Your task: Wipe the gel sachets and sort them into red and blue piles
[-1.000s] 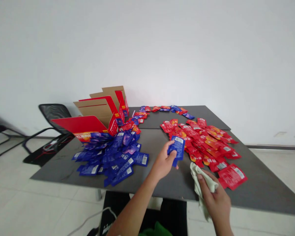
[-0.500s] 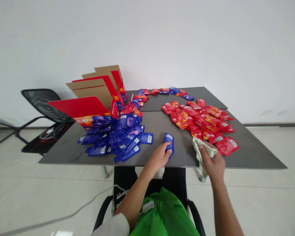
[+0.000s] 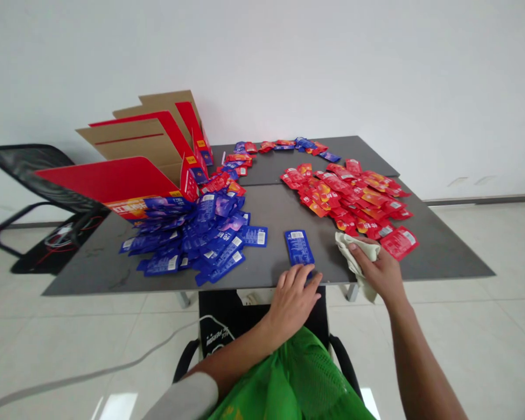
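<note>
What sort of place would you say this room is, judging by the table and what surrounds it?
It looks like a simple indoor packing or sorting room, though I can't be sure: red sachets and blue sachets lie in heaps on grey tables, beside an opened red cardboard carton.

**Plain workroom, looks like a packing or sorting space**

Flat white wall [image 3: 262, 64] with a grey skirting strip [image 3: 485, 199], pale glazed floor tiles [image 3: 464, 350], and a thin pale cable [image 3: 91, 367] loose across them. Grey two-panel counter [image 3: 266, 256] on metal legs, black mesh-backed chair [image 3: 26, 169] beside it. Opened brown cardboard carton with red flaps [image 3: 131, 140] on the counter, loose blue sachets [image 3: 210, 233] and red sachets [image 3: 345, 198] spread out. Exact room type can't be told.
</note>
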{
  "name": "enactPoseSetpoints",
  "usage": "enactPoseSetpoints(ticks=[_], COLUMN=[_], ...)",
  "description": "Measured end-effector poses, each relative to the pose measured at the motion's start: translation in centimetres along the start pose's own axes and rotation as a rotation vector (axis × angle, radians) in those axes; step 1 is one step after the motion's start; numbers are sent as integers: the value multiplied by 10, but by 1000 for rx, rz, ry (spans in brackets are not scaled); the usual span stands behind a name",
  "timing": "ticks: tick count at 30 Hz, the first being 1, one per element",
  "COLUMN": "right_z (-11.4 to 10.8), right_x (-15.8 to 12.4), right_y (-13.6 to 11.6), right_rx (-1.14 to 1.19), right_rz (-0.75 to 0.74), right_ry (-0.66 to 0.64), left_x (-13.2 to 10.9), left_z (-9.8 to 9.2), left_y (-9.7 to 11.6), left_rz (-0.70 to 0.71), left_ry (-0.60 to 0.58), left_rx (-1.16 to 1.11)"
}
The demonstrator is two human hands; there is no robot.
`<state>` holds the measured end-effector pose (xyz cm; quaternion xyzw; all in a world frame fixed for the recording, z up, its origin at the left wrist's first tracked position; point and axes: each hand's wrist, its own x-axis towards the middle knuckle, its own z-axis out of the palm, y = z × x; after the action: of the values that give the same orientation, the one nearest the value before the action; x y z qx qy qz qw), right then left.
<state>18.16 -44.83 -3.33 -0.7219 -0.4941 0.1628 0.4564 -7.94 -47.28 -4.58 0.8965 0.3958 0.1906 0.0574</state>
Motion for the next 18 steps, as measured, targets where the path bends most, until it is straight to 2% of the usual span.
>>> enactPoseSetpoints(ticks=[4,7,10,12,14,18], right_z=[-10,-2,20,37,52,73], right_x=[17,26,26,24,24,45], right_y=[-21,-45,-61,-64,-61,-53], right_rx=[-58,-94,-161,-217,-265,-297], right_rz=[-172,-457,-822,-989,-1041,-1004], right_ry=[-60,-154,-374,-536,-623,-614], left_x=[-7,-13,-16,-16,-15,-14], left_z=[19,26,29,29,28,26], left_y=[-13,-20,-22,-24,-26,-29], left_rz=[78,126,140,139,142,163], left_ry=[21,103,158,179,197,227], left_rx=[58,107,125,115,95,70])
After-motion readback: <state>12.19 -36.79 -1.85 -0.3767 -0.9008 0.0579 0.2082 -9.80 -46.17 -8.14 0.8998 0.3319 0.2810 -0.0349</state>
